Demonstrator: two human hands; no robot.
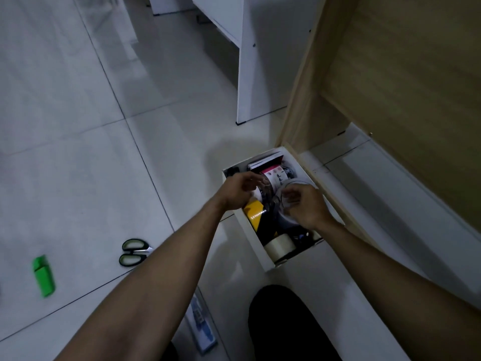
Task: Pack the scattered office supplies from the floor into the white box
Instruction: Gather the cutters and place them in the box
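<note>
The white box (253,241) sits on the floor beside a wooden cabinet, holding a yellow-and-black tape roll (256,213), a beige tape roll (279,247) and a pink-and-white packet (276,175). Both my hands are over the box. My left hand (238,191) pinches a clear plastic item (265,187) at the box's left side. My right hand (305,204) grips a white round roll (289,201) inside the box. Green-handled scissors (132,252) and a green highlighter (44,276) lie on the tiles to the left. A blue packaged item (201,324) lies under my left forearm.
A wooden cabinet (390,87) stands open at the right, right against the box. A white furniture leg (247,74) stands behind. My dark-clad knee (283,324) is at the bottom. Grey floor tiles (78,152) spread to the left.
</note>
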